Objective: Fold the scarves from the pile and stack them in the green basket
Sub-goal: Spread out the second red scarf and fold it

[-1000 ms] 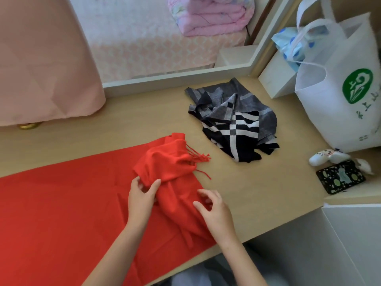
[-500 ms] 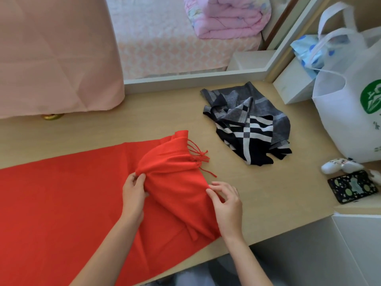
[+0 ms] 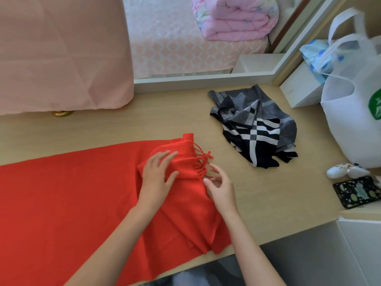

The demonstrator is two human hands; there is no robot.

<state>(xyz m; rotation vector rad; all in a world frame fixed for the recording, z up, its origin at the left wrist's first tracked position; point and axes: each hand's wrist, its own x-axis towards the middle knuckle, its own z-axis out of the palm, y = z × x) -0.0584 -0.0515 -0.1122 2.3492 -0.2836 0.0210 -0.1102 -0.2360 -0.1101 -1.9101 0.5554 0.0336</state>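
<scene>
Red scarf (image 3: 72, 193): lies spread along the near side of the wooden table (image 3: 103, 131), running from the left edge of the view to the middle; its right end is folded back on itself in loose layers.
Fringe (image 3: 203, 162): knotted red strands stick out of the folded end onto the bare wood.
Left hand (image 3: 157, 178): lies palm down on the folded end, fingers straight and spread, thumb out to the side, pressing the cloth flat; the forearm comes up from the lower edge of the view.
Right hand (image 3: 221, 188): held at the right edge of the fold just below the fringe, fingers loosely bent and apart, thumb at the cloth's edge; whether a fingertip touches a strand cannot be told.
Checked scarf (image 3: 253, 129): grey, black and white, crumpled in a heap farther back and to the right, apart from the red one.
White bag (image 3: 354, 120): stands at the table's right end, handles up.
Small things: a white toy (image 3: 348, 172) and a dark patterned phone (image 3: 358, 191) lie near the bag.
Pink cloth (image 3: 61, 54): hangs down at the back left.
</scene>
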